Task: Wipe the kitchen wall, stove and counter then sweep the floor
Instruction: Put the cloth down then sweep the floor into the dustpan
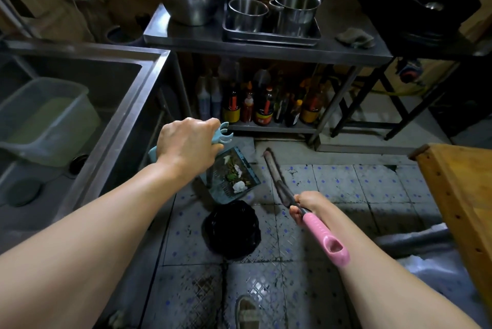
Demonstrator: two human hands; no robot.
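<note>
My left hand [187, 143] grips the top of a light blue dustpan handle [222, 133]. The dustpan [234, 176] is tilted over the floor and holds scraps of white paper and green bits. Just below it stands a bin lined with a black bag [231, 230]. My right hand [306, 206] is closed on a broom handle with a pink end [327, 239]. The broom's dark head [270, 162] rests on the tiled floor [346, 187] right of the dustpan.
A steel sink [149, 78] with a plastic tub [48, 120] is at left. A steel counter [346, 35] ahead carries bowls, pots and a grey cloth [354, 37]; sauce bottles [263, 107] fill its lower shelf. A wok [420, 6] sits far right, a wooden table [463, 190] near right.
</note>
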